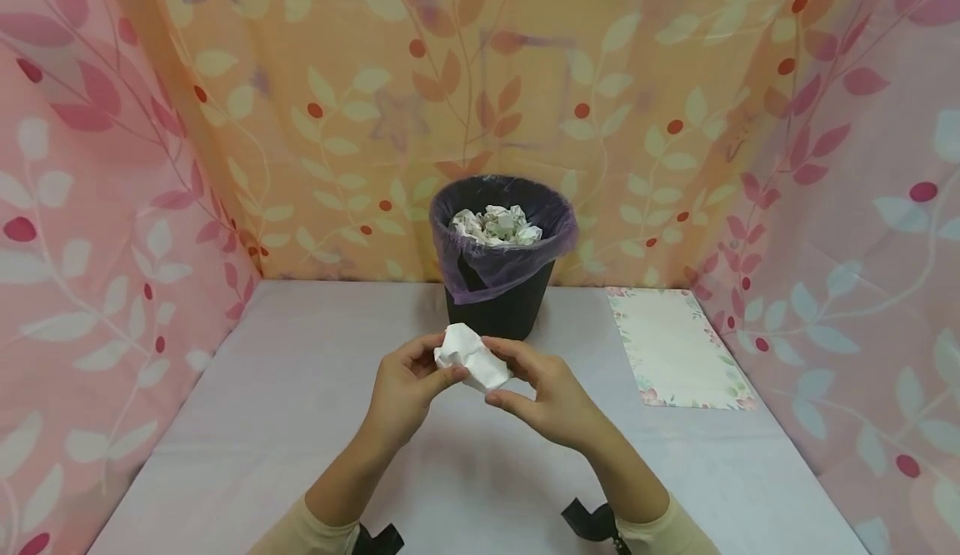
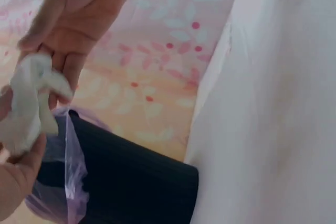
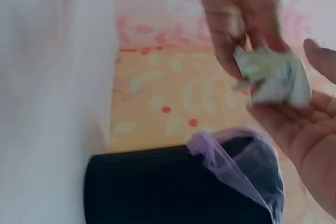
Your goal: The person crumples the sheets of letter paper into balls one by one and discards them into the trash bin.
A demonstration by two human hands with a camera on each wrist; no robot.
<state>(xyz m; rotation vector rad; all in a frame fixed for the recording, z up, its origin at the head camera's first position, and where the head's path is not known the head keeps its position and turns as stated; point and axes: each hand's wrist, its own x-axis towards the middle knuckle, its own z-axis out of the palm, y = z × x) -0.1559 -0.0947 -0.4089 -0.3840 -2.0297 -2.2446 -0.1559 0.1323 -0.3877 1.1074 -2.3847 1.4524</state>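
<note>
A crumpled sheet of white paper (image 1: 471, 357) is between both hands, above the table in front of the bin. My left hand (image 1: 402, 388) pinches its left side, thumb on the near face and fingers behind. On the other side, my right hand (image 1: 551, 397) has its fingers curled around the paper's right edge, with the thumb at its lower corner. Greenish print shows on the crumpled paper (image 3: 281, 77) in the right wrist view. Behind the hands stands a black bin (image 1: 498, 309) with a purple liner bag (image 1: 480, 272), filled with crumpled paper balls (image 1: 498, 226).
A flat sheet of paper with a floral border (image 1: 678, 347) lies on the table at the right. The white-covered table (image 1: 300, 372) is enclosed by patterned cloth, pink at the sides and an orange-yellow curtain (image 1: 337, 163) behind.
</note>
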